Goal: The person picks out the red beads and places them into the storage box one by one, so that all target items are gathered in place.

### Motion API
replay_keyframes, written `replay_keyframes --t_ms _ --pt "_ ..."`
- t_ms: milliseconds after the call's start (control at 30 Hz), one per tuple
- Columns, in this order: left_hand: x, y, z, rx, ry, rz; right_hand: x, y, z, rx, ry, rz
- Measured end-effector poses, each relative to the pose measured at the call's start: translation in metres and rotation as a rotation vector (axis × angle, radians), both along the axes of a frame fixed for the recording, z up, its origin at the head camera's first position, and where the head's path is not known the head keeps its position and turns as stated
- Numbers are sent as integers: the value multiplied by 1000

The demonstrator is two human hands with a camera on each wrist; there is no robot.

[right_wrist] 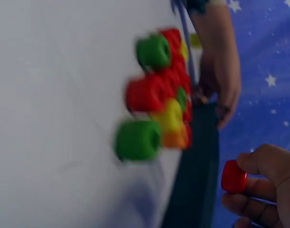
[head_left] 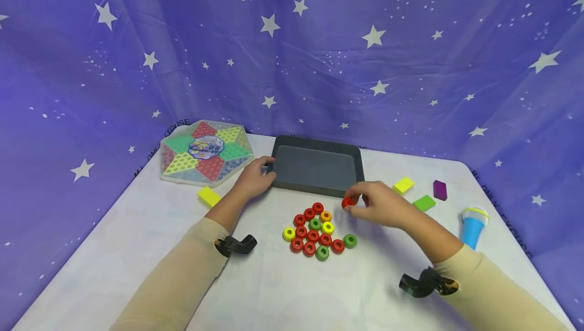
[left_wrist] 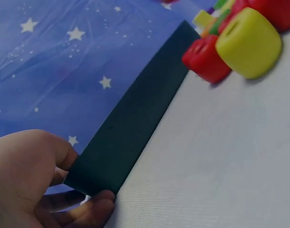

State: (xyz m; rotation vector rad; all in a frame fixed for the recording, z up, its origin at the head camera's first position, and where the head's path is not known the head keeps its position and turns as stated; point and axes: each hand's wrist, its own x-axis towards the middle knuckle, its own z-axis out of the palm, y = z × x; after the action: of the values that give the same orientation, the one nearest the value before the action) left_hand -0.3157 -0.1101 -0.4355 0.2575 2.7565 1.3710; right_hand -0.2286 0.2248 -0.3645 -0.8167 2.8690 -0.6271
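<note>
A dark grey rectangular tray [head_left: 315, 166] lies at the back of the white table. My left hand [head_left: 256, 179] grips its left side near the front corner; in the left wrist view, the thumb and fingers bend around the end of the tray wall [left_wrist: 130, 118]. Between thumb and fingertips, my right hand [head_left: 380, 205] pinches a red bead [head_left: 348, 203] beside the tray's front right corner. The same bead [right_wrist: 234, 177] shows clearly in the right wrist view. In front of the tray, several red, green, yellow and orange beads [head_left: 308, 252] sit in a loose group.
A hexagonal Chinese checkers board [head_left: 182, 162] lies back left, with a yellow block [head_left: 209, 196] in front. To the right are another yellow block [head_left: 403, 185], a green block [head_left: 424, 203], a purple block [head_left: 440, 190] and a blue toy microphone [head_left: 472, 229]. A starry purple cloth [head_left: 319, 87] hangs behind.
</note>
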Motion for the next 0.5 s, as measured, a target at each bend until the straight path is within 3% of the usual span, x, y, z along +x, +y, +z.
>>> replay_keyframes --t_ms 133,267,500 --pt "1 0 -1 118 -59 -5 -34 10 19 -11 -6 -42" --pt "0 -1 -3 157 -71 -2 -71 15 27 21 -35 -70" --pt "-1 -5 -5 188 -54 13 -131 15 10 203 31 -71"
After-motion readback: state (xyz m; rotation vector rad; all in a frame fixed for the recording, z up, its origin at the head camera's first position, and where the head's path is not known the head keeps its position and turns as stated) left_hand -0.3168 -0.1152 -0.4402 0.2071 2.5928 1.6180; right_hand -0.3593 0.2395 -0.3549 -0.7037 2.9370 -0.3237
